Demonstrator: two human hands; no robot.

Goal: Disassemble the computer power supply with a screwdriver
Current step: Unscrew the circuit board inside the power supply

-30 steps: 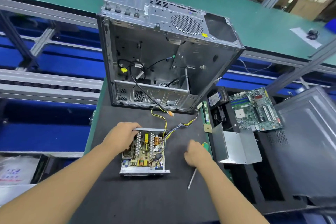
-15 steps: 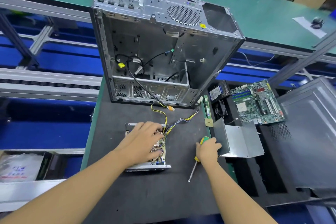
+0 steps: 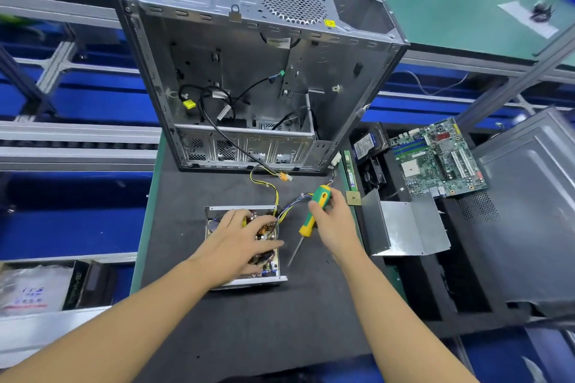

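Observation:
The opened power supply [image 3: 214, 214], a metal tray with its circuit board exposed, lies on the black mat [image 3: 242, 320]. My left hand [image 3: 239, 242] rests flat on top of the board, fingers spread. Coloured wires [image 3: 292, 205] run from the supply's far right corner toward the case. My right hand [image 3: 334, 224] grips the green-and-yellow screwdriver [image 3: 314, 211] by its handle, just right of the supply. The shaft points down and left, its tip near the mat beside the supply's right wall.
An empty computer case [image 3: 258, 71] stands open at the back of the mat. The removed metal cover [image 3: 404, 227] lies to the right. Further right are a motherboard [image 3: 435, 155] and a grey side panel [image 3: 535, 211]. A CPU chip [image 3: 353, 198] sits at the mat's edge.
My right hand picked the screwdriver up off the mat and lifted it toward the supply. My left hand shifted from the supply's left edge onto the top of the board.

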